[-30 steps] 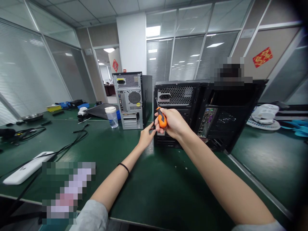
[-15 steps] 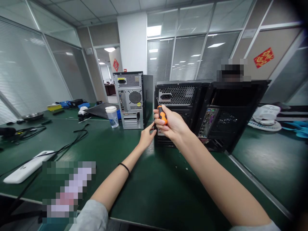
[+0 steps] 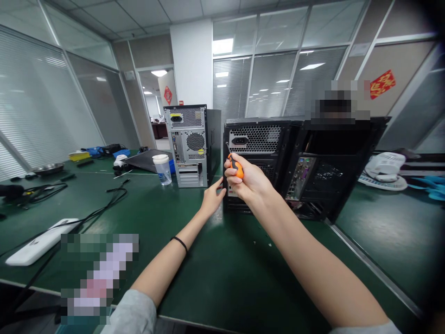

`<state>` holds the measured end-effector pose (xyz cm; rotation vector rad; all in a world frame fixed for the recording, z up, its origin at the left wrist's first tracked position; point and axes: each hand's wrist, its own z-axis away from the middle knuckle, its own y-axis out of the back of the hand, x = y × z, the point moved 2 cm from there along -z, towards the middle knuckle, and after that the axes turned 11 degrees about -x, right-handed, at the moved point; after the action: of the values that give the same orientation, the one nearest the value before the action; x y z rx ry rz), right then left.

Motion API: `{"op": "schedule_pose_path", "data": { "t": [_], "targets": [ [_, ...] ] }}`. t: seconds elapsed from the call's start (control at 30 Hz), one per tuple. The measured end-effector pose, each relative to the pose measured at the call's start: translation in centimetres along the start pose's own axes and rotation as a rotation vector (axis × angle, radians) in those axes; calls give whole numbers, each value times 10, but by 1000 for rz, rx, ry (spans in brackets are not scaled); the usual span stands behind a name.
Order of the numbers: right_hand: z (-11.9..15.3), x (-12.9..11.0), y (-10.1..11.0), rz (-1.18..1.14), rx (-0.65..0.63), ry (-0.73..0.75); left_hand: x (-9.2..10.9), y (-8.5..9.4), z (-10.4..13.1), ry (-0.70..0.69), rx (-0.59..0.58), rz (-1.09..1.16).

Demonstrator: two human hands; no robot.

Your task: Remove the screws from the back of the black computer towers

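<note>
Screwdriver [image 3: 237,168]: orange handle with black inlays. Computer case beside it [image 3: 257,121]: black; power supply panel [image 3: 260,138] silver-grey, honeycomb pattern. Connector plate [image 3: 298,180]: silver, one purple port [image 3: 305,173]. Other tower [image 3: 187,126]: silver-grey back, black side, yellow labels. Tabletop [image 3: 215,278]: dark green. Cup [image 3: 164,174]: translucent with blue print; lid [image 3: 160,158] white. Wristband [image 3: 180,241]: plain black. Sleeve [image 3: 135,311]: pale grey. Wall hanging [image 3: 383,84]: red, gold characters. Box [image 3: 79,156]: yellow. Power strip-like slab [image 3: 41,242]: white. Cables [image 3: 100,209]: black.
</note>
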<state>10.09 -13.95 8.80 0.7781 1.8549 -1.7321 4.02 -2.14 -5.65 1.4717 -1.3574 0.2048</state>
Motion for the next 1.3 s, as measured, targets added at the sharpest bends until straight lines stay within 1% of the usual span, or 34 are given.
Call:
{"op": "schedule_pose_path", "data": {
  "t": [0.23,0.57,0.77,0.9,1.0,1.07,1.17,1.3],
  "targets": [
    [-3,3,-1,-25,-1,-36,0,0,0,0,-12,-14],
    [-4,7,-1,-34,-38,-100,5,2,1,-26,-28,16],
    [-5,10,-1,-84,-48,-161,10,4,3,-31,1,21],
    [-3,9,-5,-149,-56,-145,10,3,3,-60,-7,37],
    [-1,8,-8,-160,-14,-121,7,2,2,-60,-18,30],
    [0,7,-10,-158,17,-95,6,2,1,-45,-26,18],
    [1,6,-11,-149,11,-75,3,1,1,5,-33,1],
    [2,3,-10,-185,-6,-104,1,0,0,28,-22,-7]
  ]
}}
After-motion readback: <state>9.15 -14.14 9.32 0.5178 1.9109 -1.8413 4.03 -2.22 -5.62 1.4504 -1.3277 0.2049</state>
